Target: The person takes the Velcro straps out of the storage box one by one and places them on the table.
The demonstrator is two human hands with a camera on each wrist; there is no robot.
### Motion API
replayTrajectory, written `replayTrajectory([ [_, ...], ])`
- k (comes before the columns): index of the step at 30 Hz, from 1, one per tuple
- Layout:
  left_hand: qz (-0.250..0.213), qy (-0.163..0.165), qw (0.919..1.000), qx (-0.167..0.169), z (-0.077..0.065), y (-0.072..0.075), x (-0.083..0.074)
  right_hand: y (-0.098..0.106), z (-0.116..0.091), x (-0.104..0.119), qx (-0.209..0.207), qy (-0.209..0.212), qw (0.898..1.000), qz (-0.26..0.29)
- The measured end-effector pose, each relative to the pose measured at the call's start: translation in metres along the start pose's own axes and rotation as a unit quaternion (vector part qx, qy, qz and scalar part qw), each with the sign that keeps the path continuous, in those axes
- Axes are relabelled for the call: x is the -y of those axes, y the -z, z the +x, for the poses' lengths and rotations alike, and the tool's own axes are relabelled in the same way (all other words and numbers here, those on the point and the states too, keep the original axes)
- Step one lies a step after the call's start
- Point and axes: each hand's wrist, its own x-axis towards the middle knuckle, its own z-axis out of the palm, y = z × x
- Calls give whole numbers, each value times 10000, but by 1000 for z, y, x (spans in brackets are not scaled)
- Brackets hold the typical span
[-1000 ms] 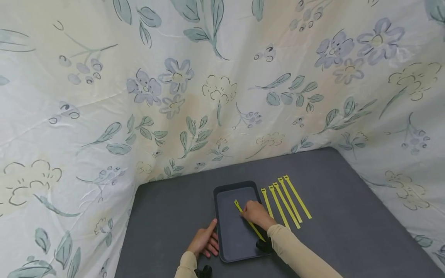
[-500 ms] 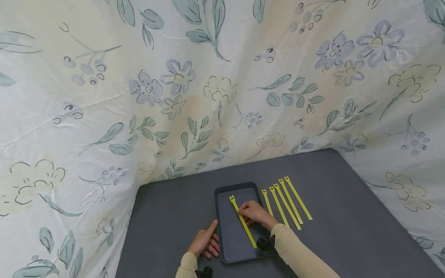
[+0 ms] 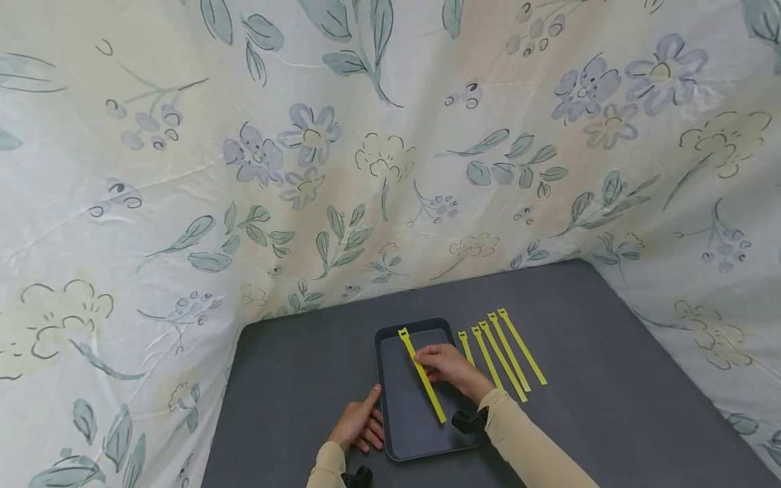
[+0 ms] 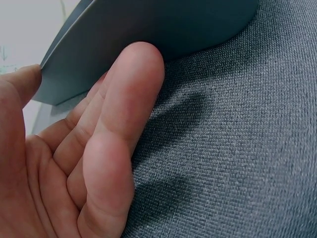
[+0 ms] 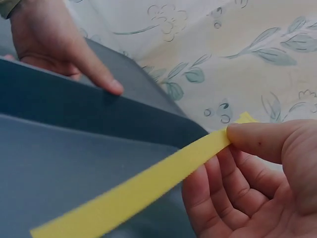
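My right hand [image 3: 451, 371] pinches a yellow hook-and-loop cable tie [image 3: 434, 402] between thumb and fingers, over the dark grey tray [image 3: 399, 427]. In the right wrist view the cable tie [image 5: 133, 193] slants down to the left, its tail end loose, its slotted head end beyond the thumb. My left hand [image 3: 358, 421] is at the tray's left side, thumb tip on the rim. Seen from the left wrist, its fingers [image 4: 133, 89] extend loosely beside the tray's outer wall [image 4: 119, 34], palm bare.
Several more yellow cable ties [image 3: 525, 347] lie side by side on the grey table [image 3: 616, 379], right of the tray; the right hand and forearm partly cover the nearest ones. A floral curtain [image 3: 390, 183] hangs behind the table and along both sides.
The held cable tie has shifted left and toward the tray's far end, turning its flat side more to the head camera. My right hand moved slightly with it; the left hand stayed put.
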Motion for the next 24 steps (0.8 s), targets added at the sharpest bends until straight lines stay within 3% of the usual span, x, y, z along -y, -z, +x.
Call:
replayTrajectory([
  [8,0,-19,10000,18,-1,1,-1,3,0,16,-44,110,9998,184],
  [24,25,-43,10000,9,0,1,-1,15,-5,43,-309,261,9992,6],
])
